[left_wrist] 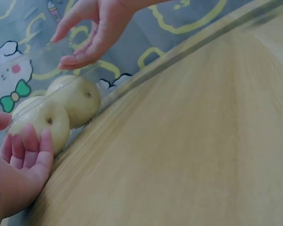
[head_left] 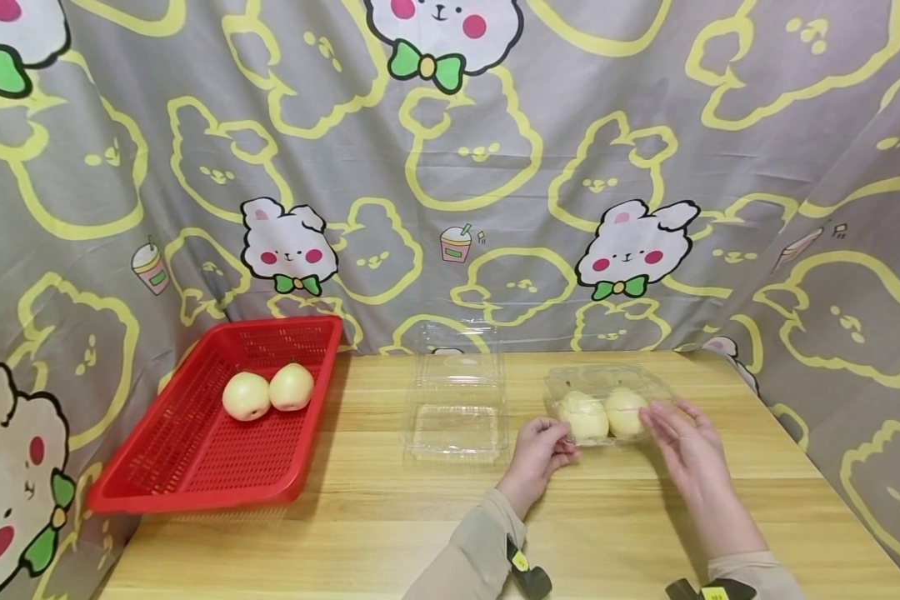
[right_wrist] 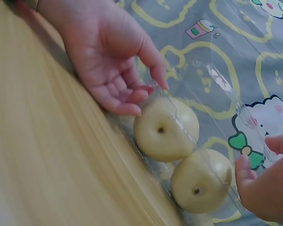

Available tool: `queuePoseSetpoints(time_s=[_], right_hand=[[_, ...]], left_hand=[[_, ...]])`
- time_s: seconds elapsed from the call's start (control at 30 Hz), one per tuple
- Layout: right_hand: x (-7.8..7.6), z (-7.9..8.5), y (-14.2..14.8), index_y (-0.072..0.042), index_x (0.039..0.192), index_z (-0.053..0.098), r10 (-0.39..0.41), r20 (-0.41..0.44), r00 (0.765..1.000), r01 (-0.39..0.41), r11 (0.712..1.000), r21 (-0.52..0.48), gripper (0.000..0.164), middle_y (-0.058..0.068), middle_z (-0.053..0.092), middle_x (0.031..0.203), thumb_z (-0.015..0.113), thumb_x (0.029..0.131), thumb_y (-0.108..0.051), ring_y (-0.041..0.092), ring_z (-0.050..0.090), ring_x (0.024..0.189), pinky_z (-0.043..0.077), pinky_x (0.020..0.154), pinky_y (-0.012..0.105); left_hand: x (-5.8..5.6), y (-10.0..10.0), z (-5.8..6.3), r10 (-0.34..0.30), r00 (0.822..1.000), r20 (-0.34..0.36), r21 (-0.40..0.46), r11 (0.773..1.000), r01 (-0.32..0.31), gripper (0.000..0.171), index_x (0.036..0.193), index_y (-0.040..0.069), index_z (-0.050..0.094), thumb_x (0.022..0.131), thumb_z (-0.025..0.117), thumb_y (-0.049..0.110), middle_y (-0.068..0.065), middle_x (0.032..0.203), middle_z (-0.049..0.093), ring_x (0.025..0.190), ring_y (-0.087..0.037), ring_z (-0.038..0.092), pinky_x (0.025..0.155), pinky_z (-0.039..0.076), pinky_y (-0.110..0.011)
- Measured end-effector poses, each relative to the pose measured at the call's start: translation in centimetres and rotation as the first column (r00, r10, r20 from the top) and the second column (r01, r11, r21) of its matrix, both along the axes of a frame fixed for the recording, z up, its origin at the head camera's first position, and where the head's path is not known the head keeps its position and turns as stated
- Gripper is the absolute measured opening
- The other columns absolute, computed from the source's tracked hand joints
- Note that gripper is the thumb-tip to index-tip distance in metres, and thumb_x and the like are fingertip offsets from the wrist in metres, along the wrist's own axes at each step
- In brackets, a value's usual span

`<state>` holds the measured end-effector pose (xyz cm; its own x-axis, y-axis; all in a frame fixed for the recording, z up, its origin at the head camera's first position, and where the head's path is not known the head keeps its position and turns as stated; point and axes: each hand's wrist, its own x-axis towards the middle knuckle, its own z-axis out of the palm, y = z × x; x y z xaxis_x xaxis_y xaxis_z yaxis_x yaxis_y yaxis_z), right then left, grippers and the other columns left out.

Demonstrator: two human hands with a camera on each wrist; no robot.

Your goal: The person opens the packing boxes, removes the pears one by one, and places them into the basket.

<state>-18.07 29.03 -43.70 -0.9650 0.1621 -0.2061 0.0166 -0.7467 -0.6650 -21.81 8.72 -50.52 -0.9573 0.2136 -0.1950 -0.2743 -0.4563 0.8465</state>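
Two pale yellow pears sit side by side in a clear plastic clamshell box on the right part of the table, under its transparent lid. At the box's front left corner, my left hand pinches the rim between thumb and fingers; the right wrist view shows this left hand at the corner too. My right hand is at the box's right side, its fairly straight fingers touching the lid. From the left wrist, the right hand appears above the pears with fingers extended.
Left of the box, a second clear clamshell box stands with its lid raised at the back. A red plastic basket at the far left holds two more pears. A patterned curtain hangs around the wooden table.
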Motion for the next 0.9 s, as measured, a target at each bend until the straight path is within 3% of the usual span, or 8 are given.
queuePoseSetpoints(time_s=[0.17, 0.27, 0.37, 0.5, 0.6, 0.67, 0.77, 0.9], right_hand=[[0.0, 0.1, -0.1, -0.018, 0.124, 0.035, -0.067, 0.007, 0.998, 0.063, 0.97, 0.234, 0.053, -0.003, 0.06, 0.098, 0.063, 0.087, 0.008, 0.008, 0.069, 0.082, 0.056, 0.084, 0.018], [-0.1, 0.1, -0.1, -0.021, 0.122, 0.039, -0.097, 0.016, 0.995, 0.082, 0.905, 0.417, 0.049, -0.006, 0.051, 0.107, 0.066, 0.088, 0.002, -0.001, 0.063, 0.085, 0.054, 0.082, 0.013], [-0.2, 0.0, 0.1, -0.022, 0.124, 0.043, -0.12, 0.03, 0.992, 0.074, 0.768, 0.637, 0.047, -0.01, 0.046, 0.112, 0.07, 0.088, -0.009, -0.007, 0.055, 0.09, 0.049, 0.079, 0.007], [-0.4, -0.1, 0.8, -0.009, 0.14, 0.04, -0.087, 0.008, 0.996, 0.038, 0.515, 0.856, 0.059, -0.004, 0.048, 0.123, 0.069, 0.09, -0.023, -0.01, 0.048, 0.1, 0.043, 0.079, 0.001], [-0.7, 0.0, 1.2, -0.002, 0.148, 0.031, -0.035, -0.011, 0.999, 0.022, 0.352, 0.936, 0.071, 0.013, 0.044, 0.142, 0.063, 0.094, -0.033, 0.003, 0.046, 0.118, 0.038, 0.082, -0.001], [-0.9, 0.1, 1.6, -0.001, 0.151, 0.027, 0.0, -0.02, 1.0, 0.019, 0.274, 0.961, 0.074, 0.021, 0.035, 0.151, 0.059, 0.096, -0.038, 0.016, 0.04, 0.131, 0.036, 0.083, -0.003], [-1.5, 0.4, 2.1, -0.002, 0.153, 0.023, 0.053, -0.026, 0.998, 0.013, 0.237, 0.971, 0.074, 0.025, 0.027, 0.156, 0.055, 0.097, -0.039, 0.034, 0.029, 0.142, 0.033, 0.084, -0.005], [-2.7, 0.8, 2.8, -0.003, 0.154, 0.021, 0.123, -0.06, 0.991, 0.032, 0.217, 0.976, 0.073, 0.024, 0.022, 0.159, 0.054, 0.099, -0.037, 0.037, 0.022, 0.146, 0.03, 0.088, -0.007]], left_hand=[[0.1, 0.5, 0.2, 0.124, 0.988, -0.089, -0.132, 0.982, -0.135, 0.027, 0.104, 0.003, 0.052, 0.08, 0.066, 0.001, 0.001, 0.076, 0.053, 0.059, -0.009, 0.058, 0.06, 0.057, -0.027], [0.3, 0.6, 0.4, 0.17, 0.97, -0.173, -0.254, 0.944, -0.211, 0.04, 0.113, 0.002, 0.052, 0.076, 0.067, 0.001, -0.001, 0.084, 0.053, 0.065, -0.008, 0.054, 0.059, 0.054, -0.022], [0.3, 0.7, 0.5, 0.18, 0.946, -0.27, -0.37, 0.888, -0.274, 0.048, 0.12, 0.002, 0.052, 0.075, 0.067, 0.003, -0.005, 0.094, 0.053, 0.074, -0.01, 0.052, 0.063, 0.048, -0.018], [0.4, 0.7, 0.8, 0.141, 0.919, -0.367, -0.504, 0.801, -0.324, 0.054, 0.128, 0.003, 0.051, 0.077, 0.067, 0.008, -0.01, 0.112, 0.053, 0.095, -0.017, 0.054, 0.079, 0.048, -0.023], [0.5, 0.6, 1.2, 0.09, 0.911, -0.403, -0.592, 0.733, -0.335, 0.059, 0.135, 0.005, 0.048, 0.079, 0.067, 0.012, -0.01, 0.127, 0.05, 0.112, -0.024, 0.054, 0.095, 0.05, -0.034], [0.5, 0.6, 1.5, 0.058, 0.909, -0.413, -0.637, 0.695, -0.334, 0.063, 0.139, 0.007, 0.046, 0.079, 0.066, 0.013, -0.01, 0.135, 0.048, 0.122, -0.027, 0.052, 0.103, 0.047, -0.041], [0.5, 0.7, 2.0, 0.007, 0.912, -0.41, -0.696, 0.644, -0.318, 0.07, 0.143, 0.008, 0.042, 0.078, 0.065, 0.014, -0.01, 0.144, 0.043, 0.132, -0.029, 0.047, 0.11, 0.042, -0.044], [0.3, 0.8, 2.5, -0.052, 0.915, -0.401, -0.776, 0.551, -0.308, 0.078, 0.148, 0.006, 0.036, 0.075, 0.064, 0.018, -0.014, 0.155, 0.034, 0.139, -0.032, 0.041, 0.107, 0.044, -0.047]])
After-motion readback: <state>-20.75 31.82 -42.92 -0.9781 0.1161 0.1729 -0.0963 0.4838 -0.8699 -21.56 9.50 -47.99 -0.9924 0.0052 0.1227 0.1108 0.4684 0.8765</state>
